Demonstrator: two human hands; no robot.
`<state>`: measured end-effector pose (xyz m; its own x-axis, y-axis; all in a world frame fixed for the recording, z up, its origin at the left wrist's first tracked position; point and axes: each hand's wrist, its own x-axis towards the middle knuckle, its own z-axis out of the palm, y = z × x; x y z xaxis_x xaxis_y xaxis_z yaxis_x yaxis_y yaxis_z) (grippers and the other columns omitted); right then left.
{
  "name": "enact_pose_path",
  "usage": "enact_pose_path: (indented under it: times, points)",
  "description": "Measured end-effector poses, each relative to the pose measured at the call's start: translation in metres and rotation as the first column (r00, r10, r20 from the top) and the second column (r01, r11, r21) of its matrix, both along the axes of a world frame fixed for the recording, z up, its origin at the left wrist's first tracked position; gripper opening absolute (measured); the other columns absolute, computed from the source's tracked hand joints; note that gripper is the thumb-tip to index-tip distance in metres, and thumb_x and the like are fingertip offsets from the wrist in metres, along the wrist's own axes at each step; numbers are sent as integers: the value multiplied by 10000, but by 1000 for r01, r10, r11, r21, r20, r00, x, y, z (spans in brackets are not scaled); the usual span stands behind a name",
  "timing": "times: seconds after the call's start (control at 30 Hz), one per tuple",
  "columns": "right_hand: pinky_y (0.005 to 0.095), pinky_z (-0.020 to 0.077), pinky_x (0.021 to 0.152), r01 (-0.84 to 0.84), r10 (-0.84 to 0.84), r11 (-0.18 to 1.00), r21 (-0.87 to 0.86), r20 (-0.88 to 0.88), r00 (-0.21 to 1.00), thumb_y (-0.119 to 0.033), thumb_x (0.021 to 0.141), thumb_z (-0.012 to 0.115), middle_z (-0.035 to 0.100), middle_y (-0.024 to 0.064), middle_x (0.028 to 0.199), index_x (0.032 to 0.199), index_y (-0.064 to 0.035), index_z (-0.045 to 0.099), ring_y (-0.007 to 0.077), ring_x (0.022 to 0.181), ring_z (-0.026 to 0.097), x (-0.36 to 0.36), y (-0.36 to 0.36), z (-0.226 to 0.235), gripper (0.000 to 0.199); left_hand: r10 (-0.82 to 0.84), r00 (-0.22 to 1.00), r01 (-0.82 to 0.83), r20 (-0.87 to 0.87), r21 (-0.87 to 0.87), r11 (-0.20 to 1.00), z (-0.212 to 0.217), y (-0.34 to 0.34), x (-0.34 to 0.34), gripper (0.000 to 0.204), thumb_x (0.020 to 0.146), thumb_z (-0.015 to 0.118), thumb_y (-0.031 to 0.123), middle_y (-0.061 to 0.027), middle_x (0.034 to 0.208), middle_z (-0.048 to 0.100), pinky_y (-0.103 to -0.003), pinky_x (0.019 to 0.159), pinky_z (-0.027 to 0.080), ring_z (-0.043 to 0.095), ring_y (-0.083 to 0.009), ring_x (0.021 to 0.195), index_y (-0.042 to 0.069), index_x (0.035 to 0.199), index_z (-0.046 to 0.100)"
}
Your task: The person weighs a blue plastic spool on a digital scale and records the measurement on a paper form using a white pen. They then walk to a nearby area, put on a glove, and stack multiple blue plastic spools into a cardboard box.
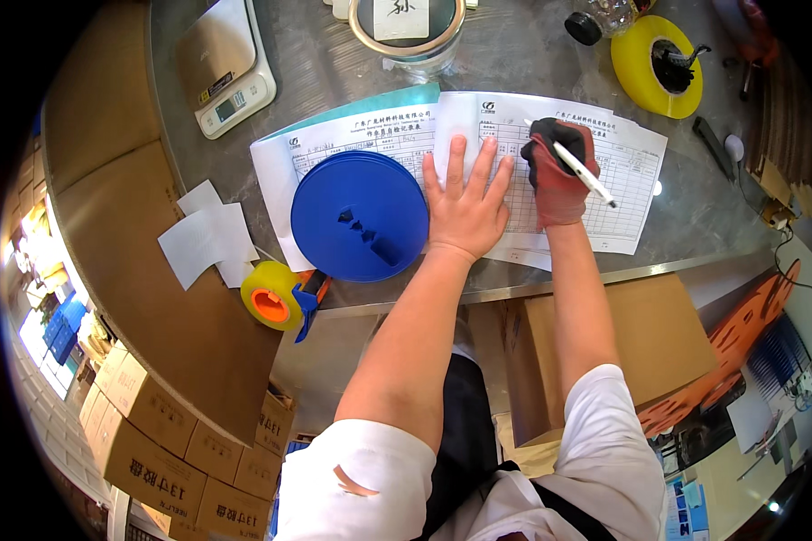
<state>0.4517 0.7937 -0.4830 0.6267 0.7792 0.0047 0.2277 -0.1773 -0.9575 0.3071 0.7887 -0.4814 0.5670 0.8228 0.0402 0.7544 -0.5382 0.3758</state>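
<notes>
My right hand [561, 171], in a red and black work glove, is closed around a white pen [586, 174]. It rests on the upper part of a printed form [622, 171] with a ruled grid. Bare and spread flat, my left hand [467, 200] lies on the same sheet near its left side. Just left of that hand sits a round blue plastic disc [334, 207] with dark cutouts, covering much of a second printed form [275, 180]. A teal sheet edge [370, 104] shows behind that form.
A digital scale [230, 68] stands far left, near white paper slips [209, 236] and a yellow tape dispenser [275, 296]. At the back are a round container [410, 45], a clear bottle [604, 18] and a yellow tape roll [654, 68]. Cardboard boxes [622, 343] stand below the table edge.
</notes>
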Motion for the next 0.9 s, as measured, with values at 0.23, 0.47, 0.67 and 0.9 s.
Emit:
enact_pose_path:
  times: [0.23, 0.47, 0.67, 0.9]
  points:
    - [245, 478, 684, -72, 67, 997, -10, -278, 958, 3, 791, 699, 640, 41, 872, 976, -38, 590, 109, 758, 572, 43, -28, 8, 219, -12, 999, 12, -34, 4, 1000, -2, 0, -3, 554, 745, 593, 204, -23, 1477, 366, -615, 1096, 117, 199, -378, 1411, 252, 1293, 533]
    - [332, 506, 690, -171, 188, 979, -112, 160, 969, -70, 695, 755, 645, 52, 860, 916, -105, 617, 239, 787, 613, 48, -30, -2, 263, -25, 999, 26, -34, 39, 999, -3, -1, 0, 543, 742, 590, 189, -25, 1478, 361, -609, 1097, 117, 195, -384, 1410, 248, 1279, 534]
    - [355, 524, 646, -198, 225, 974, -112, 359, 906, -113, 670, 788, 673, 48, 843, 931, -124, 614, 250, 752, 629, 48, -24, -2, 315, -18, 997, 20, -73, 27, 999, -2, -1, 0, 542, 743, 582, 180, -20, 1480, 356, -601, 1101, 115, 182, -383, 1413, 252, 1278, 530]
    - [348, 520, 635, -148, 186, 976, -160, 256, 949, -121, 679, 782, 668, 75, 817, 929, -115, 628, 262, 717, 631, 47, -24, -2, 294, -22, 996, 26, -85, 42, 999, -6, -2, -2, 556, 728, 605, 230, -15, 1487, 343, -645, 1082, 118, 190, -377, 1413, 256, 1279, 532]
